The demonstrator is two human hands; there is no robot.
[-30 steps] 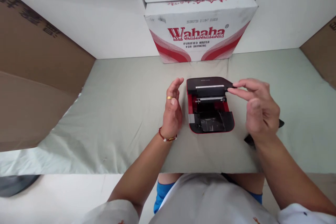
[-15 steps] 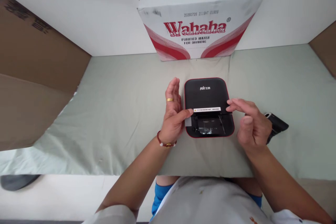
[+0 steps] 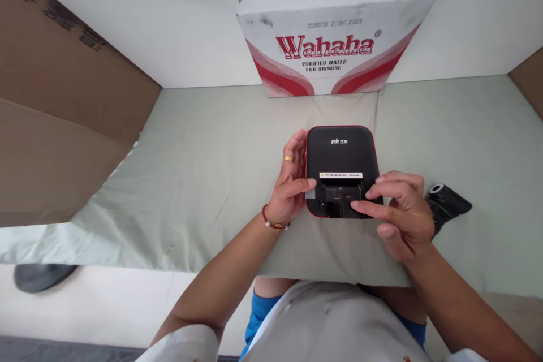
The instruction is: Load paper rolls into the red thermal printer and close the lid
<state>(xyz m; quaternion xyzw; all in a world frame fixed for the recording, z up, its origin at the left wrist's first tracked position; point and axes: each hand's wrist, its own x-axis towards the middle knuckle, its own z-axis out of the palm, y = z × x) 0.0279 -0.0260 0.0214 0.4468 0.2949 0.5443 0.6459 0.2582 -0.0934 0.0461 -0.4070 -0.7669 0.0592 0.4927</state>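
Observation:
A compact black label printer [image 3: 341, 153] with a red edge and a white warning strip lies flat on the cloth. Along its left side curl the fingers of my left hand [image 3: 292, 181], while the thumb rests on the top near the strip, gripping that side. My right hand [image 3: 399, 209] is at the front right corner. Its fingers are apart, and the fingertips touch the glossy dark front section. Part of that corner is hidden behind them. Just right of this hand lies a black roll [image 3: 449, 201] with a pale core, partly covered by the hand.
Behind the printer stands a white and red water carton [image 3: 331, 45] against white boxes. A brown cardboard box [image 3: 76, 102] borders the left side. Pale green cloth [image 3: 203, 181] covers the surface, and its front edge is close to my body.
My left fingers have closed in against the printer's side. My right hand has moved left and forward onto the front section, whose dark cover now looks shifted. The whole view has moved slightly.

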